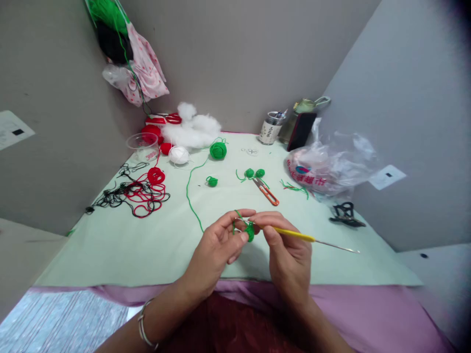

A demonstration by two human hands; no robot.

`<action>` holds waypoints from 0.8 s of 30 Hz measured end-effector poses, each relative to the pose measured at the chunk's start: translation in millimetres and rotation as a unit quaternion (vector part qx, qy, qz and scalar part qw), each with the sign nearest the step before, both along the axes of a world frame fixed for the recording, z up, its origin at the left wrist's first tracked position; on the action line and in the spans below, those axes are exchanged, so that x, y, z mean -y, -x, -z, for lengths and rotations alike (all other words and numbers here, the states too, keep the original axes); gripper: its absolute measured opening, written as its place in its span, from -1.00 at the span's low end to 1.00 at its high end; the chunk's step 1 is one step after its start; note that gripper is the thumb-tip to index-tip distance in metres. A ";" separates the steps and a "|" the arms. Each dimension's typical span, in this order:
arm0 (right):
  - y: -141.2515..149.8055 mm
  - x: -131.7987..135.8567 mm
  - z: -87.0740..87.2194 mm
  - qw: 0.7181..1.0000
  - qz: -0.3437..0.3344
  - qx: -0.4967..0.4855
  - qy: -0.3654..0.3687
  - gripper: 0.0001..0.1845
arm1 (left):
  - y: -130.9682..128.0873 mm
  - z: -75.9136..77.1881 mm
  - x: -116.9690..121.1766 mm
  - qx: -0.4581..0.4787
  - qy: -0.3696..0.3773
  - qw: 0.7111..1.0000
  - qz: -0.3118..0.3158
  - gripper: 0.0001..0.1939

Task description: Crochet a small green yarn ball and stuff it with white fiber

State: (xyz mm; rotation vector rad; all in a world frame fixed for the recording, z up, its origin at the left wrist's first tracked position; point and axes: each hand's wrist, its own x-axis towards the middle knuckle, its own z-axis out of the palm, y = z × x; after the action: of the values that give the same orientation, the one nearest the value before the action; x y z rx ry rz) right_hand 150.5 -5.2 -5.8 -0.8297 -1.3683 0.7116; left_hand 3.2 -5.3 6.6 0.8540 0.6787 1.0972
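Observation:
My left hand [221, 245] pinches a small green crocheted piece [250, 230] between thumb and fingers, with green yarn looped over the forefinger. My right hand [285, 250] grips a yellow-handled crochet hook [305, 237]; one end is at the green piece and the metal shaft sticks out to the right. A green yarn strand [189, 193] runs from the piece across the pale green cloth [110, 245] to a green yarn ball [218, 150].
Orange snips [267, 191] and small green crocheted balls [254, 172] lie mid-table. Tangled red and black yarn [136, 193] sits left, with a plastic cup [143, 145], a white ball and white stuffing [191, 130] behind. A plastic bag [327, 164], jar and black scissors [346, 215] are right.

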 end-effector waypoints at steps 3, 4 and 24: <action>-0.7 0.6 -3.2 1.000 -0.006 0.015 -0.003 -0.74 | -1.3 0.7 -0.9 0.010 0.010 1.000 -0.028 -0.65; -0.7 1.1 -4.2 1.000 -0.002 0.028 -0.013 -0.74 | -1.6 0.5 -1.0 0.009 0.017 0.999 -0.038 -0.61; -5.3 -0.6 -3.6 0.996 -0.067 -0.047 0.021 -0.80 | 4.3 -1.1 -2.7 0.016 0.019 0.998 -0.052 -0.60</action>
State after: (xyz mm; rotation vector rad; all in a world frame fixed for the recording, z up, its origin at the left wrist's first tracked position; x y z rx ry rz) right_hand 155.8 -4.5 -2.1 -0.7316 -1.3366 0.8762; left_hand -1.2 -2.5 7.7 0.7736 0.7221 1.1852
